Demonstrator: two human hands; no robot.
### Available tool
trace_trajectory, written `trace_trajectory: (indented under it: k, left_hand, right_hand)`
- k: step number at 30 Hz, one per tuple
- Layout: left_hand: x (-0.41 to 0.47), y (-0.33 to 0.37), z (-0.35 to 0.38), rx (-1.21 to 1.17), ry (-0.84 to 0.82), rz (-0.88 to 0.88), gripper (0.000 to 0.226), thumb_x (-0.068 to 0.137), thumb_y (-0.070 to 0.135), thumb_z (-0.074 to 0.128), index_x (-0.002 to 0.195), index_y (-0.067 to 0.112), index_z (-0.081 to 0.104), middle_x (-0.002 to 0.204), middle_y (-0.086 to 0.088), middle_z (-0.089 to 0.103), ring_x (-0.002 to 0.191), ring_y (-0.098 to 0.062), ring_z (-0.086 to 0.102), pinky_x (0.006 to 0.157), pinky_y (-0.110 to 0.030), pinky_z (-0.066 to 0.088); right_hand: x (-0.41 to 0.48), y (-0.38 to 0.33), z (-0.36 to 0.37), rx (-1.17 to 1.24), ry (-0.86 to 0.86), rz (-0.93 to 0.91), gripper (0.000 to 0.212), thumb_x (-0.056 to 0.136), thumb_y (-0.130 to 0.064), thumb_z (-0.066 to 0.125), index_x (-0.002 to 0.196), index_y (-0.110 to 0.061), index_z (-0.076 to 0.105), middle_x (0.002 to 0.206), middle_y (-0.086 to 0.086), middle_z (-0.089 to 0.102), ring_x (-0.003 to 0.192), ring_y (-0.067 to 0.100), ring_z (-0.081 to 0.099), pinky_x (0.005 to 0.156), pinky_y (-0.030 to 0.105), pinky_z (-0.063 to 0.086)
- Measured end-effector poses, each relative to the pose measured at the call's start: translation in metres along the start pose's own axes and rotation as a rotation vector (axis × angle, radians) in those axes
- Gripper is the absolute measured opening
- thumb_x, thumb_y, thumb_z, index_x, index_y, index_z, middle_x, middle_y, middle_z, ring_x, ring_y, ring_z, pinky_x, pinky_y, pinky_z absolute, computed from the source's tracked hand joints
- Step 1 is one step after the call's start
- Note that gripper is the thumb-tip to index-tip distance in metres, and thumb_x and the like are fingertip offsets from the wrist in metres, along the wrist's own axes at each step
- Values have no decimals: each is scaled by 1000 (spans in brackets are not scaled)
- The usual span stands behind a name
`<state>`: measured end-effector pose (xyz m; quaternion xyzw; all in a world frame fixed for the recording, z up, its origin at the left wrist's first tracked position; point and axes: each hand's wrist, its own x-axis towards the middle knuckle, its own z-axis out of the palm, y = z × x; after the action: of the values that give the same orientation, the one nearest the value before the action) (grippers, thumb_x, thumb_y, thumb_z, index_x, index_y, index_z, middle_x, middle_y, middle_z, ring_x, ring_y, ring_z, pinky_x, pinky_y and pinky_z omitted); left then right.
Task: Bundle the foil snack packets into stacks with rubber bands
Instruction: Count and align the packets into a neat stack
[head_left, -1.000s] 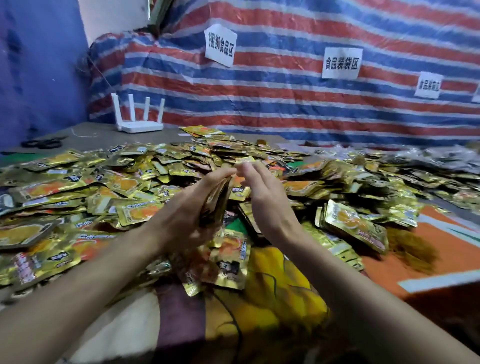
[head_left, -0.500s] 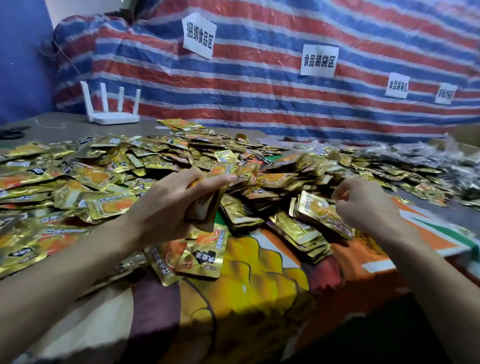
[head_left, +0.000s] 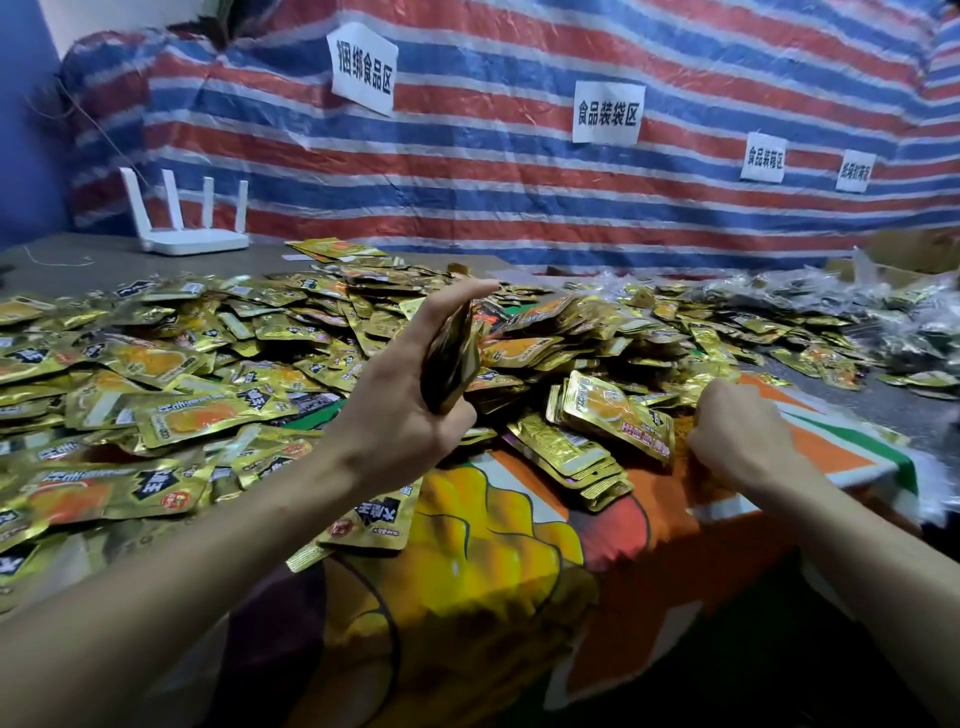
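- While banding is being set up, a thin stack of gold foil snack packets (head_left: 451, 358) is held edge-up in the left hand (head_left: 400, 410), raised above the heap; this is judged to keep the edges squared and clear for a band.
- Left fingers are clamped on the stack: one digit is laid straight along its top edge and the rest are curled under it.
- Right hand (head_left: 737, 436) is lowered at the heap's right edge, onto a brownish-orange tangle (head_left: 684, 457), possibly rubber bands; a band is judged to be fetched here.
- Right fingers are curled tightly under, nearly a fist; what is pinched, if anything, is hidden and cannot be told.
- Loose gold foil packets (head_left: 171, 364) are spread over the table's left and middle, partly on a bright printed cloth (head_left: 498, 551); no bands are seen on them, so most of the task is judged undone.
- One tilted gold packet (head_left: 618, 415) is propped on a small flat pile (head_left: 566, 457), just beside the right hand.
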<state>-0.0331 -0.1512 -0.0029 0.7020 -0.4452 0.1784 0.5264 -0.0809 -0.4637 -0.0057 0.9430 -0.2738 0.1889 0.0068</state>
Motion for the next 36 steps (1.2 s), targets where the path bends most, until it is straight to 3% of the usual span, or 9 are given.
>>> trace_trajectory:
  k: [10, 14, 16, 19, 21, 26, 31, 33, 36]
  left_hand:
    - [-5, -3, -15, 63, 7, -65, 83, 73, -2, 56, 144, 39, 41, 85, -23, 49, 73, -41, 52, 60, -59, 50]
    - [-3, -3, -22, -15, 64, -89, 81, 72, -1, 56, 143, 36, 43, 93, -25, 50, 82, -45, 54, 68, -61, 53]
    - [-2, -2, -25, -80, 103, -108, 80, 71, -2, 58, 139, 38, 45, 99, -21, 53, 86, -45, 56, 70, -59, 56]
    - [-1, -7, -29, -160, 174, -151, 79, 68, -2, 56, 136, 37, 46, 101, -14, 55, 93, -43, 61, 78, -41, 61]
    - [0, -12, -38, -224, 200, -225, 80, 67, -2, 55, 138, 34, 47, 97, -18, 57, 93, -37, 67, 78, -32, 61]
    - [-6, -23, -63, -393, 243, -443, 77, 64, -7, 62, 127, 36, 58, 90, -19, 64, 78, -30, 66, 71, -42, 59]
    - [-16, -36, -89, -450, 249, -709, 30, 77, -17, 58, 104, -5, 62, 94, -23, 68, 71, -28, 68, 59, -36, 59]
    - [-17, -41, -99, -448, 232, -777, 29, 77, -15, 58, 101, 0, 63, 86, -20, 65, 69, -27, 66, 56, -32, 58]
    - [-20, -50, -109, -419, 307, -824, 27, 74, -16, 59, 84, 7, 69, 70, -14, 66, 54, -21, 64, 49, -28, 55]
  right_hand:
    - [12, 1, -13, 16, 34, 6, 5, 86, -1, 68, 86, -3, 72, 78, 19, 63, 76, 37, 60, 65, 39, 52]
    - [14, -9, -24, 93, 184, -98, 10, 87, -4, 67, 83, 0, 76, 76, 21, 68, 71, 37, 64, 66, 44, 58]
    - [13, -27, -31, 226, 235, -195, 13, 90, -13, 70, 89, -3, 79, 82, 19, 73, 71, 33, 66, 67, 40, 58]
    - [2, -70, -40, 476, 256, -395, 12, 90, -17, 73, 90, -6, 79, 79, 5, 73, 63, 11, 63, 57, 22, 48]
    - [-6, -101, -45, 635, 211, -496, 10, 88, -20, 77, 89, -10, 79, 76, -5, 70, 66, 2, 63, 59, 18, 51]
    - [-21, -174, -43, 989, -76, -618, 10, 84, -25, 81, 88, -16, 79, 80, -5, 75, 71, 3, 70, 64, 16, 54]
    - [-38, -241, -20, 1106, -168, -687, 10, 84, -25, 81, 85, -15, 79, 74, -3, 74, 66, 5, 67, 55, 19, 50]
    - [-41, -262, -9, 1088, -168, -726, 9, 85, -23, 80, 86, -14, 79, 74, -6, 72, 65, 2, 65, 56, 15, 48]
    - [-44, -287, 4, 1121, -193, -741, 10, 87, -22, 79, 88, -12, 79, 77, -1, 73, 70, 9, 66, 63, 24, 52]
